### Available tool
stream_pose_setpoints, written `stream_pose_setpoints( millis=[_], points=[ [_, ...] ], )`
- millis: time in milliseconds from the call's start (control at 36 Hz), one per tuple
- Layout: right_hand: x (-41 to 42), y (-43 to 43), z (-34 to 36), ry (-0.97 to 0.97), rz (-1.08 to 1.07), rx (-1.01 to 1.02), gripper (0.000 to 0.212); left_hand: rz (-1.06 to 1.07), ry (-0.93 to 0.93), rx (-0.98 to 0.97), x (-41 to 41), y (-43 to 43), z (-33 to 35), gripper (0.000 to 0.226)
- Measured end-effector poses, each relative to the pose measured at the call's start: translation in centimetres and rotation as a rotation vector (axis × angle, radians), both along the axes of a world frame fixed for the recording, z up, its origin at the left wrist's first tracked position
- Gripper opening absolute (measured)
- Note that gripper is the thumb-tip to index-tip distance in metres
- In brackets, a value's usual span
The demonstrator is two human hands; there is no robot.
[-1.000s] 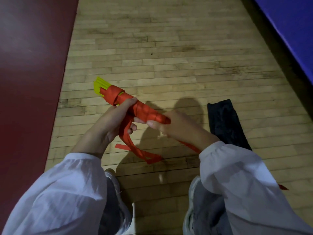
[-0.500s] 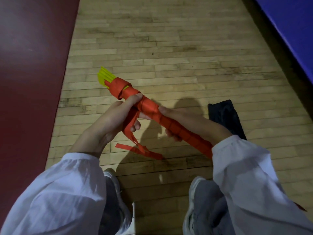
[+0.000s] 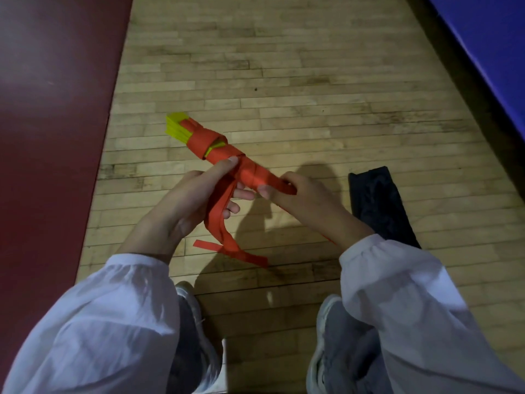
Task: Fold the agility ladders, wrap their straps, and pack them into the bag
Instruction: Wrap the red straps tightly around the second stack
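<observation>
Matt cloth strap (image 3: 218, 220) — scuffed wood-plank floor (image 3: 298, 81).

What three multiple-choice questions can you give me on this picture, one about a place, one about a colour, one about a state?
1. Where is the black bag? A on a bench; B in the person's lap; C on the wooden floor.
2. What colour are the rung ends poking from the ladder bundle? A blue; B yellow; C white.
3. How is the orange strap? A partly wrapped, ends loose; B fully tucked; C lying untouched.
Answers: C, it lies flat on the boards by the right hand. B, yellow shows past the wrap. A, ends dangle below the left hand.
</observation>
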State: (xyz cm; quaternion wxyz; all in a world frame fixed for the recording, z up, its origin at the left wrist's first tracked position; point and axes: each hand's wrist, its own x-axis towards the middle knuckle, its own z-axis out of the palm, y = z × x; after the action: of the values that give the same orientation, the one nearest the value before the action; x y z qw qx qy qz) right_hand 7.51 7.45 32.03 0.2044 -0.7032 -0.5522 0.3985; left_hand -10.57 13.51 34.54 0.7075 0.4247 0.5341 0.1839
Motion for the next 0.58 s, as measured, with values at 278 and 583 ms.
stream_pose_setpoints(
  millis=[278, 583],
  points=[
    [-0.8, -0.1, -0.5, -0.03, 0.027, 0.079, 0.043, 0.149, 0.03, -0.005, 0.1, -0.3, -0.5, 0.033],
    [1.4, 0.3, 1.3, 0.208, 0.032, -0.081, 0.051, 0.034, 0.03, 0.216, 0.5, -0.7, 0.3, 0.04]
  ],
)
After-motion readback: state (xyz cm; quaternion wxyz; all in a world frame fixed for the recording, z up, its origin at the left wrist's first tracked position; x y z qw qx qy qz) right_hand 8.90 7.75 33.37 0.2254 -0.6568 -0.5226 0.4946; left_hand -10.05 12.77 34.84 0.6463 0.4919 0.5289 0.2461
